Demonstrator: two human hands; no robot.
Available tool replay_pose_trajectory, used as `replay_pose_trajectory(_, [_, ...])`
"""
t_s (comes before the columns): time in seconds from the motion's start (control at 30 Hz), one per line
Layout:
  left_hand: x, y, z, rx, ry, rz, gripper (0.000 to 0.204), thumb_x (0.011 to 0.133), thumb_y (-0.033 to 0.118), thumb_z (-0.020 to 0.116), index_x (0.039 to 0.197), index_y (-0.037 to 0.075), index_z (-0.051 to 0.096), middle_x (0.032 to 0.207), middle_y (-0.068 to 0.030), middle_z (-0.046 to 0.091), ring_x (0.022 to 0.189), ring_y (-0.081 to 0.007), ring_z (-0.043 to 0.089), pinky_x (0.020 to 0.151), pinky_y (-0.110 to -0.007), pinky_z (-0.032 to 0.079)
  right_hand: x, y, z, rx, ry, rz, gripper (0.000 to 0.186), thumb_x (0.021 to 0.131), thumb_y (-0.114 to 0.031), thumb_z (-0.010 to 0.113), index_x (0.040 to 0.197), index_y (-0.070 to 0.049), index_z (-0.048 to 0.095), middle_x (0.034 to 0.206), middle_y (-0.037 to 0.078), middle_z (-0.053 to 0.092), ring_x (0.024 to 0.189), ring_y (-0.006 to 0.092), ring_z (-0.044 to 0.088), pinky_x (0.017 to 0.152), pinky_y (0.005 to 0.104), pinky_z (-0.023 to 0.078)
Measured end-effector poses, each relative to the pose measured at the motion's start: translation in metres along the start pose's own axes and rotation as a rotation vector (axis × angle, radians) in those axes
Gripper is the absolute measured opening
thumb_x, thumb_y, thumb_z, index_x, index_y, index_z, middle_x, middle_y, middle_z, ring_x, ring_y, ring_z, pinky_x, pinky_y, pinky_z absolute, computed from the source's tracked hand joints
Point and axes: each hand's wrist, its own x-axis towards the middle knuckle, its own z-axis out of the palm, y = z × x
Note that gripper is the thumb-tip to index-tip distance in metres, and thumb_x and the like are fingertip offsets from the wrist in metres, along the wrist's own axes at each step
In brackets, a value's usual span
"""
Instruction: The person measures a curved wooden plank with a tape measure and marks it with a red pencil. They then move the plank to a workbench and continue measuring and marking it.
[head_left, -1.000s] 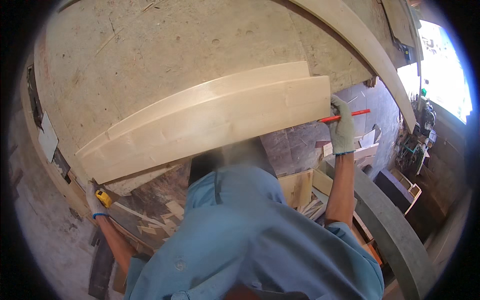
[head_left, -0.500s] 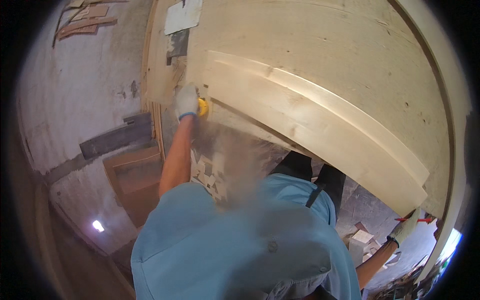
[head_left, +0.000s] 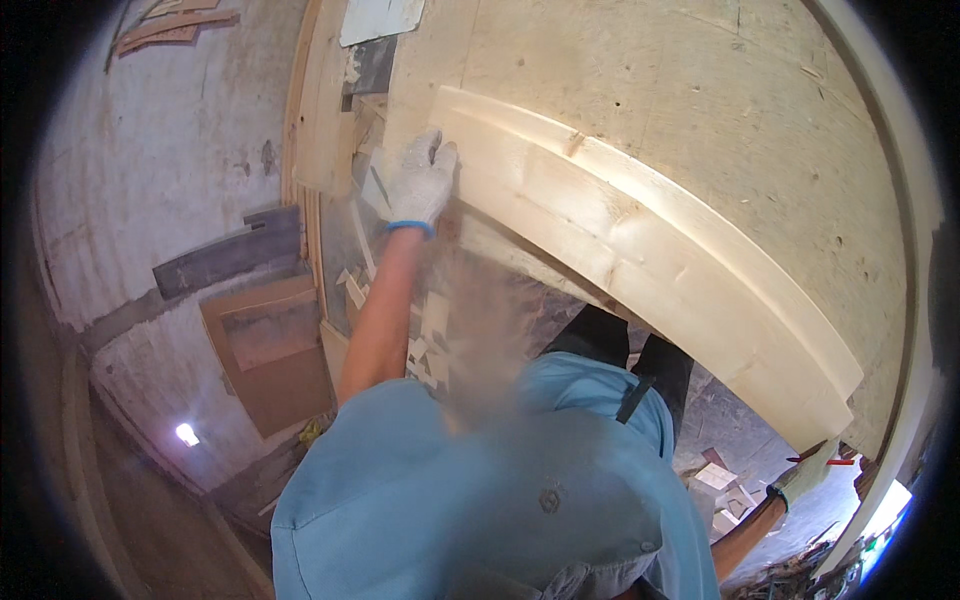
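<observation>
A long pale wooden board [head_left: 620,240] lies slantwise across a large plywood sheet, with a second, narrower-looking pale strip [head_left: 690,225] along its far side. My left hand [head_left: 420,185], in a white glove with a blue cuff, rests against the board's left end, its fingers reaching forward and apart. What lies under that palm is hidden. At the board's right end my right hand [head_left: 808,474], also gloved, is closed around a slim red pencil [head_left: 840,461]. Its fingers are partly out of sight.
The plywood sheet [head_left: 700,90] fills the upper right, with a pale raised edge [head_left: 912,330] beyond. Wood offcuts [head_left: 428,350] lie below my left arm, more scraps [head_left: 716,475] near my right arm. A white panel [head_left: 380,18] and dark grey board [head_left: 235,250] are at left.
My left hand has moved forward and right to the board's end. The yellow tool beside it earlier is no longer visible. My right hand still holds the pencil, slightly lower.
</observation>
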Motion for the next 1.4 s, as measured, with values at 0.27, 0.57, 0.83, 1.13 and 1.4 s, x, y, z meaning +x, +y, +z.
replay_pose_trajectory(0.27, [0.006, -0.034, -0.005, 0.049, 0.021, 0.014, 0.057, 0.095, 0.041, 0.061, 0.136, 0.001, 0.060, 0.131, -0.0213, 0.064, 0.121, -0.0339, 0.061, 0.105, -0.039, 0.045, -0.019, -0.008, 0.009, -0.053, -0.025, 0.030, 0.053, 0.103, -0.037, 0.057, 0.137, 0.004, 0.058, 0.129, 0.010, 0.064, 0.112, 0.0207, 0.060, 0.098, 0.0331, 0.046])
replay_pose_trajectory(0.57, [0.021, -0.052, 0.003, -0.143, -0.005, 0.020, 0.049, 0.091, 0.032, 0.066, 0.128, -0.001, 0.065, 0.109, -0.0198, 0.073, 0.097, -0.0285, 0.069, 0.090, -0.036, 0.051, -0.018, 0.000, 0.009, -0.149, -0.028, -0.072, 0.056, 0.103, -0.038, 0.056, 0.139, 0.005, 0.055, 0.133, 0.013, 0.062, 0.117, 0.0221, 0.060, 0.101, 0.0334, 0.045])
replay_pose_trajectory(0.83, [0.024, -0.050, 0.001, -0.393, -0.058, -0.108, 0.042, 0.091, 0.023, 0.065, 0.125, -0.001, 0.067, 0.106, -0.0104, 0.072, 0.096, -0.0175, 0.065, 0.089, -0.030, 0.049, -0.023, -0.001, 0.015, -0.189, 0.014, -0.087, 0.055, 0.104, -0.037, 0.057, 0.137, 0.006, 0.057, 0.132, 0.013, 0.063, 0.115, 0.0225, 0.060, 0.100, 0.0330, 0.045])
replay_pose_trajectory(1.13, [0.016, -0.041, -0.008, -0.534, -0.135, -0.104, 0.037, 0.093, 0.014, 0.062, 0.127, -0.002, 0.065, 0.108, -0.0052, 0.069, 0.097, -0.0129, 0.060, 0.087, -0.027, 0.048, -0.024, -0.007, 0.015, -0.165, 0.007, -0.010, 0.055, 0.104, -0.038, 0.057, 0.137, 0.006, 0.056, 0.130, 0.013, 0.063, 0.113, 0.0216, 0.059, 0.099, 0.0327, 0.046])
replay_pose_trajectory(1.4, [0.015, -0.040, -0.010, -0.508, -0.144, -0.124, 0.037, 0.093, 0.014, 0.063, 0.127, -0.001, 0.065, 0.110, -0.0052, 0.069, 0.098, -0.0129, 0.060, 0.088, -0.027, 0.047, -0.026, -0.013, 0.018, -0.171, -0.007, -0.067, 0.052, 0.104, -0.037, 0.057, 0.134, 0.005, 0.059, 0.124, 0.011, 0.065, 0.107, 0.0207, 0.060, 0.095, 0.0332, 0.046])
